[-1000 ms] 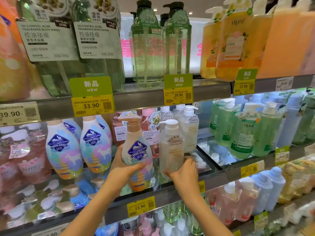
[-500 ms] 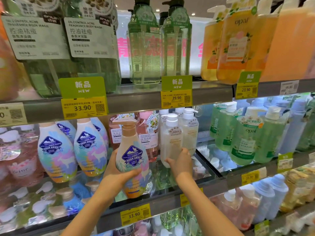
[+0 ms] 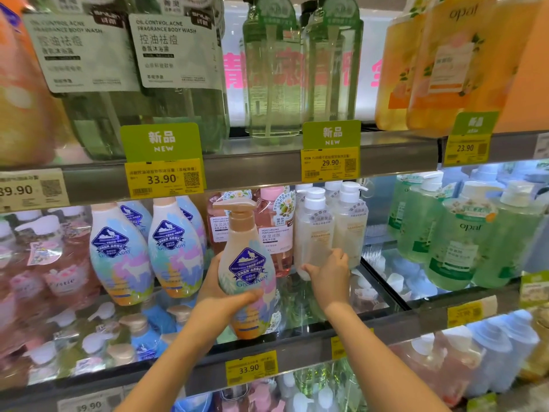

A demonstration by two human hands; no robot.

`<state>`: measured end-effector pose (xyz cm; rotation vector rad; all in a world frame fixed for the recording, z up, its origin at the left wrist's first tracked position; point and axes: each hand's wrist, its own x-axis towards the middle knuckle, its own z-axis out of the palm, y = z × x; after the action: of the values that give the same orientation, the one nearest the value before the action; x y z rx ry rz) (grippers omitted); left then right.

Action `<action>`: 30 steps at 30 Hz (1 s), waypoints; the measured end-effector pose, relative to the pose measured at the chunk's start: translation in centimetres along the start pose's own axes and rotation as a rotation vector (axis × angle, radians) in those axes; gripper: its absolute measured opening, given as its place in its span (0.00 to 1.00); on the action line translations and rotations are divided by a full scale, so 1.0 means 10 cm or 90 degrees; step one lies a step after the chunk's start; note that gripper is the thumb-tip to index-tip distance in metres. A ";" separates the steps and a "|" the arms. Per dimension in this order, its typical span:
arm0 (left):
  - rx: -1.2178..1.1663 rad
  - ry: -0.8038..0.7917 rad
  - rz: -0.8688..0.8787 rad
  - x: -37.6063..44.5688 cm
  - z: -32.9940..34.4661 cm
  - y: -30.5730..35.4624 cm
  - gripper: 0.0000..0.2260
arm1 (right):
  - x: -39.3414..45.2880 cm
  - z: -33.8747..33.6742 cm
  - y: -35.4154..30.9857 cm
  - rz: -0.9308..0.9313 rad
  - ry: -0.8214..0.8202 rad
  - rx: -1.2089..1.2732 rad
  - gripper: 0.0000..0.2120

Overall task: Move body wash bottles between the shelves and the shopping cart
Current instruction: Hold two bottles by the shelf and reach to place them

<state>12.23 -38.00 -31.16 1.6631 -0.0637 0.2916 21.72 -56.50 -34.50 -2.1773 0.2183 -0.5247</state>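
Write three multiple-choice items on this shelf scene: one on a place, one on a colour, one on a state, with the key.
1. Where is the pale clear bottle that the right hand touches?
A. top shelf
B. middle shelf
C. in a cart

2. What colour is the pump on the goat-print bottle?
A. tan
B. blue
C. black

3. What is the left hand doing?
A. hanging idle
B. pressing a price tag
C. gripping the goat-print bottle

Key: 1 B, it stands on the glass shelf under the 29.90 tag. 2 A, the pump head is tan. 3 C, thumb and fingers wrap its body.
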 end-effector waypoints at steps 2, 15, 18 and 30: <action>0.003 -0.002 0.003 0.00 0.00 0.00 0.27 | 0.01 0.02 -0.02 -0.007 0.006 -0.004 0.27; 0.016 -0.007 0.009 0.02 -0.01 -0.03 0.29 | 0.08 0.09 -0.03 -0.021 0.001 0.023 0.24; 0.013 -0.009 0.015 0.01 -0.01 -0.02 0.28 | 0.09 0.06 -0.07 -0.009 -0.026 -0.011 0.24; 0.088 -0.062 -0.003 -0.15 -0.20 -0.16 0.30 | -0.69 -0.02 -0.25 -0.025 -0.405 0.165 0.19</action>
<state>10.82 -36.07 -32.87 1.8138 -0.1141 0.2149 15.35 -52.79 -34.45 -1.9837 -0.2281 0.1303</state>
